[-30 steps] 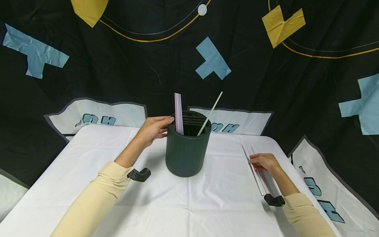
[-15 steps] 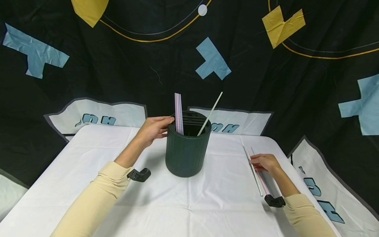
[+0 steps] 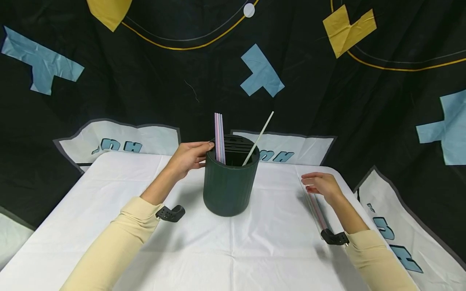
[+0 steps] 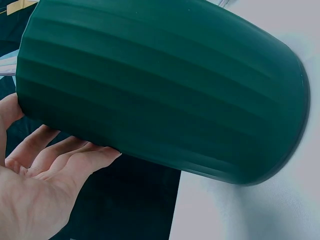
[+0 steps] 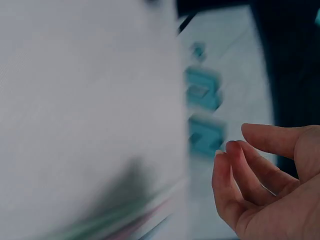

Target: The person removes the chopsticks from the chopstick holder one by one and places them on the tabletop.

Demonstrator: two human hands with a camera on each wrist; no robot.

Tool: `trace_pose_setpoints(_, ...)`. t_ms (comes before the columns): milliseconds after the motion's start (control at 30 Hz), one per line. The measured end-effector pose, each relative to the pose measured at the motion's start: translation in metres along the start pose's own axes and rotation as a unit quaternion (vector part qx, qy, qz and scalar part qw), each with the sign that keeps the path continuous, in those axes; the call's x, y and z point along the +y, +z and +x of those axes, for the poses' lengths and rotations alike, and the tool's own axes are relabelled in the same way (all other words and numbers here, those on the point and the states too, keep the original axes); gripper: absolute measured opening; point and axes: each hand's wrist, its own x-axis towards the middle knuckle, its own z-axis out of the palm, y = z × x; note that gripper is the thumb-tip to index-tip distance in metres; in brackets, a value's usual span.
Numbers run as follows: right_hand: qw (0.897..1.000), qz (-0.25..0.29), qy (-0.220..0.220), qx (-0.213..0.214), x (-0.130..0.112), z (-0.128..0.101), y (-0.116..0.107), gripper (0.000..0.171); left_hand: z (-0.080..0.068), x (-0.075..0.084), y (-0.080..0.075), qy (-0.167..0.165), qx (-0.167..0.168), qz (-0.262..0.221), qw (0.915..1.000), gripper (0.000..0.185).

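A dark green ribbed bin (image 3: 229,190) stands tilted on the white table, part of its top covered by slotted bars. My left hand (image 3: 187,157) holds its left side, one digit at the rim and the other fingers (image 4: 75,160) against the wall. Several pastel straws (image 3: 220,139) rise from the bin's left part; a pale green straw (image 3: 258,137) leans right. On the right, my right hand (image 3: 320,185) is raised over more straws (image 3: 317,212) and holds nothing, its fingers loosely bent and thumb apart. These straws look blurred in the right wrist view, and the hand partly hides them.
The white-covered table (image 3: 233,254) has its right edge close beside the right forearm. A black cloth backdrop (image 3: 156,89) with blue and yellow shapes hangs behind. Each wrist wears a black camera mount, the right one (image 3: 334,237) overlapping the straws' near ends.
My right hand has let go of the straws and moved up and away from them toward the table's far side. The left hand and the bin have stayed put.
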Motion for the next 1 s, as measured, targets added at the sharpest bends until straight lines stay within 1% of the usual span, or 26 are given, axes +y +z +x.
trace_pose_setpoints(133, 0.999, 0.035, -0.023, -0.02, -0.049, -0.006, 0.008, 0.042, 0.0, 0.001, 0.0, -0.003, 0.004, 0.002, 1.0, 0.047)
trace_pose_setpoints(267, 0.994, 0.083, -0.051, -0.04, -0.095, -0.016, 0.017, 0.042, 0.0, 0.001, 0.001, -0.003, 0.002, 0.005, 1.0, 0.048)
trace_pose_setpoints(367, 0.989, 0.111, -0.077, -0.053, -0.124, -0.023, 0.027, 0.041, 0.0, 0.0, 0.0, -0.003, 0.001, 0.006, 1.0, 0.048)
trace_pose_setpoints(467, 0.984, 0.131, -0.102, -0.065, -0.145, -0.028, 0.039, 0.041, 0.0, -0.001, 0.0, -0.003, 0.0, 0.005, 1.0, 0.049)
trace_pose_setpoints(567, 0.98, 0.141, -0.119, -0.072, -0.161, -0.031, 0.051, 0.038, 0.001, -0.001, 0.0, -0.001, 0.0, 0.004, 1.0, 0.049)
trace_pose_setpoints(700, 0.976, 0.163, -0.119, -0.082, -0.172, -0.03, 0.065, 0.031, 0.0, -0.001, -0.001, 0.001, 0.001, 0.0, 1.0, 0.048)
trace_pose_setpoints(867, 0.973, 0.181, -0.112, -0.092, -0.175, -0.027, 0.078, 0.02, 0.0, -0.001, -0.001, 0.002, -0.001, -0.007, 1.0, 0.048)
trace_pose_setpoints(1000, 0.975, 0.17, -0.119, -0.081, -0.172, -0.026, 0.082, 0.015, 0.001, -0.002, -0.001, 0.002, -0.001, -0.009, 1.0, 0.048)
